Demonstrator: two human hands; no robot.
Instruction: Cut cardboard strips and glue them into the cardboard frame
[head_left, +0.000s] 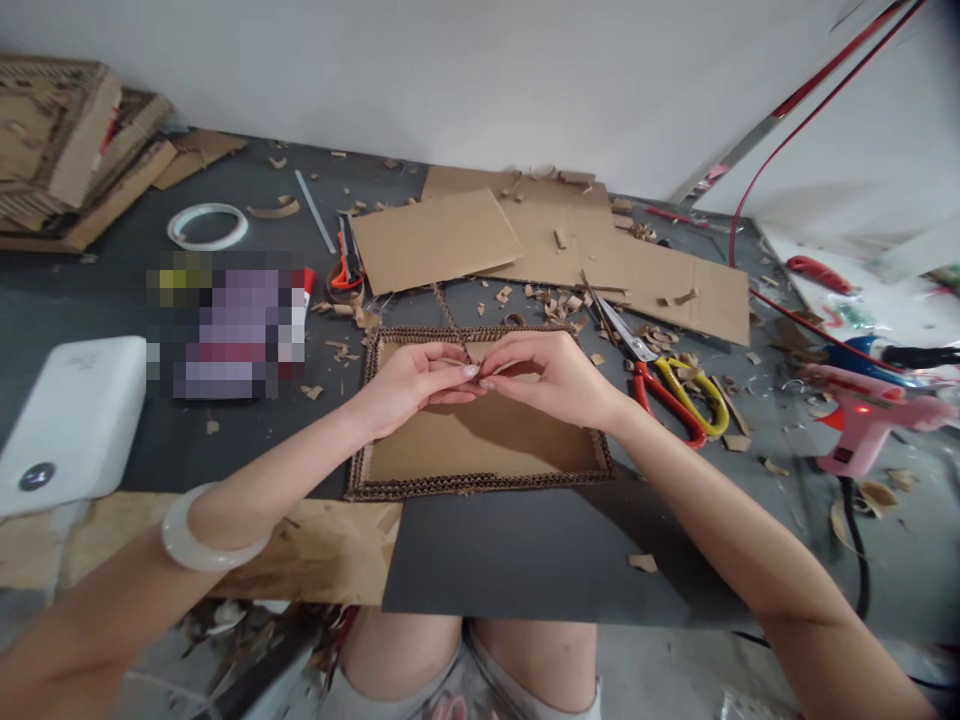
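A shallow cardboard tray [480,440] with corrugated edges lies on the dark table, under both hands. Above its far part, my left hand [420,385] and my right hand [551,378] meet fingertip to fingertip. Both pinch a thin corrugated cardboard strip [446,305], whose far end sticks out past the tray's back rim. The part of the strip between the fingers is mostly hidden. A white bracelet circles my left forearm.
Scissors [637,350] and a pink glue gun [862,410] lie to the right. Cardboard sheets [435,240] and scraps are behind the tray. On the left are a tape roll [208,227], an orange cutter [346,265], a white power bank [75,420] and stacked cardboard pieces [75,150].
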